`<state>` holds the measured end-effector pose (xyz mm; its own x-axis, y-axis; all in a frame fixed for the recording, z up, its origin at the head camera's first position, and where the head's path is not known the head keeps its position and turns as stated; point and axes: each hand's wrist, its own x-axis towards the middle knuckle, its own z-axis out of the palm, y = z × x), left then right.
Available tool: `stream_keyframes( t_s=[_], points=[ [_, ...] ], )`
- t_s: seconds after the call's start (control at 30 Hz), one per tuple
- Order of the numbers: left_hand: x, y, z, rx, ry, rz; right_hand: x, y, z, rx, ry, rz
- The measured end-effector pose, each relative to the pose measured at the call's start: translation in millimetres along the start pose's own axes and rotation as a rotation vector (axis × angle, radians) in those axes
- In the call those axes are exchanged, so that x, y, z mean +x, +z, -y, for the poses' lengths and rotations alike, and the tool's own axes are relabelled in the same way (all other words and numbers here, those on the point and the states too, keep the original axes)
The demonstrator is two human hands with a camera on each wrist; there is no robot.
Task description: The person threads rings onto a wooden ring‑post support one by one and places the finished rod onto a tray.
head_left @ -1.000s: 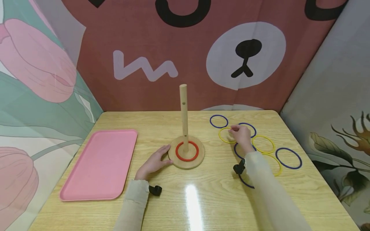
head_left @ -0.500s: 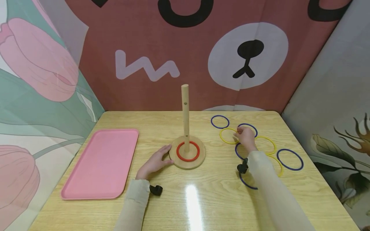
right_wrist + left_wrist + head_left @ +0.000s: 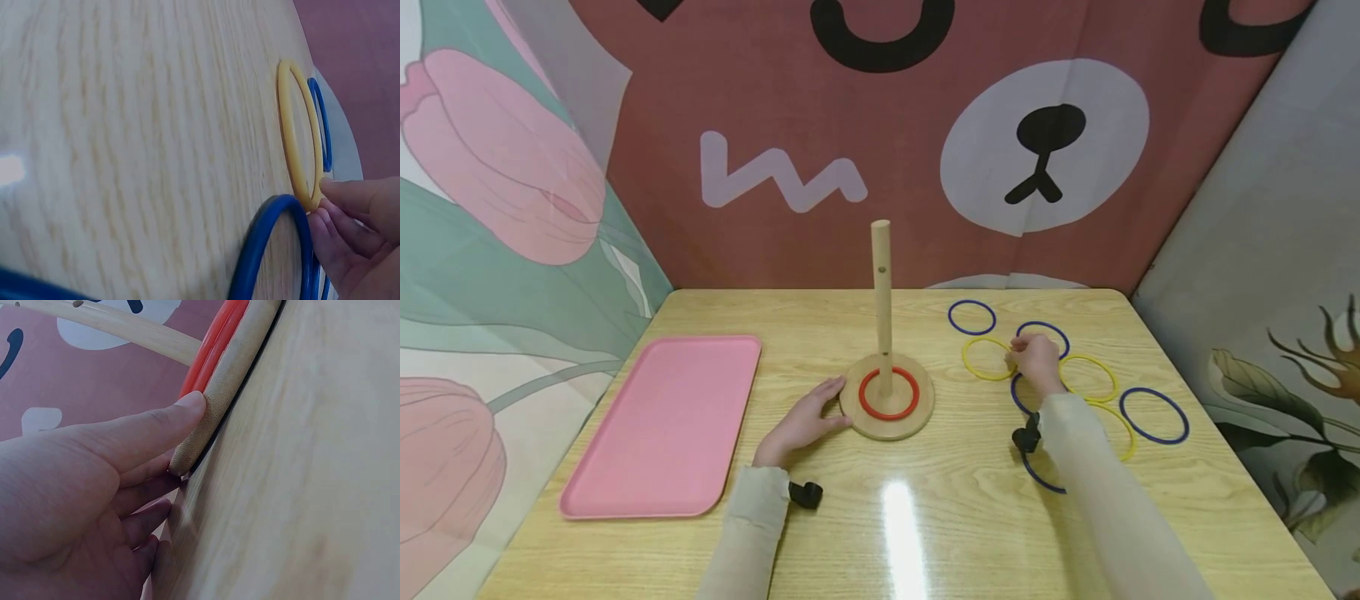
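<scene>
A wooden peg stand, its post [image 3: 883, 308] upright on a round base [image 3: 923, 408], stands mid-table. Red rings [image 3: 916, 394] lie around the post; the left wrist view shows two red bands [image 3: 215, 353] stacked. My left hand [image 3: 797, 427] touches the left edge of the base, relaxed fingers and thumb spread along its rim. Over on the right, my right hand [image 3: 1037, 362] pinches the near end of a yellow ring [image 3: 287, 125] between thumb and fingers. That ring lies low over the tabletop. A blue ring [image 3: 250, 256] is right beside these fingers.
To the left lies a pink tray [image 3: 662, 425]. Several blue and yellow rings lie around my right hand, among them a blue ring [image 3: 972, 301] at the back and a blue ring [image 3: 1187, 429] at far right. A printed cloth [image 3: 775, 250] rises behind the table.
The yellow ring at my right fingertips has shifted slightly left and toward me. My right hand first moved a little right, then slightly back. My left hand stays at the base.
</scene>
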<state>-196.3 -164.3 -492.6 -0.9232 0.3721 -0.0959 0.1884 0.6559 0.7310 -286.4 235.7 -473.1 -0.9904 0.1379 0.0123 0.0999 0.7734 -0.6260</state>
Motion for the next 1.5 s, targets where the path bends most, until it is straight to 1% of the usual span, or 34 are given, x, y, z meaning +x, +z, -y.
stream_keyframes(
  t_s=[0.1, 0.2, 0.3, 0.57, 0.7, 0.83, 1.07, 1.13, 1.3, 1.4, 1.5],
  points=[
    [0.1, -0.4, -0.2, 0.011, 0.005, 0.003, -1.2, 0.4, 0.1, -0.042, -0.002, -0.024],
    [-0.2, -0.2, 0.5, 0.011, 0.004, 0.002, -1.1, 1.2, 0.3, -0.054, 0.009, -0.021],
    [-0.3, 0.2, 1.0, -0.001, -0.004, 0.000, -0.3, 2.0, 0.1, -0.055, 0.021, -0.006],
    [0.1, 0.9, 1.8, -0.013, -0.008, -0.005, -3.7, 4.3, 1.1, -0.061, 0.005, -0.037],
    [0.4, 0.8, 1.9, -0.005, -0.006, -0.004, -3.9, 4.6, 2.0, -0.041, 0.011, -0.032],
    [0.9, 0.6, 1.7, 0.001, 0.000, -0.002, -5.2, 3.7, 4.1, 0.060, 0.054, 0.005],
    [0.9, 0.2, 1.6, -0.005, 0.000, 0.003, -8.6, -2.1, 10.1, 0.304, 0.165, 0.078],
    [0.8, 0.1, 1.3, -0.008, -0.001, 0.004, -9.9, -4.9, 12.7, 0.359, 0.170, 0.087],
    [0.3, 0.0, 0.9, -0.007, 0.001, 0.002, -10.7, -12.3, 22.0, 0.433, 0.118, 0.082],
    [-0.1, -0.1, 0.5, -0.008, 0.001, 0.002, -11.6, -18.1, 33.0, 0.496, 0.102, 0.073],
    [-0.6, -0.2, 0.1, -0.011, 0.001, 0.002, -14.3, -26.2, 47.6, 0.596, 0.098, 0.070]
  ],
)
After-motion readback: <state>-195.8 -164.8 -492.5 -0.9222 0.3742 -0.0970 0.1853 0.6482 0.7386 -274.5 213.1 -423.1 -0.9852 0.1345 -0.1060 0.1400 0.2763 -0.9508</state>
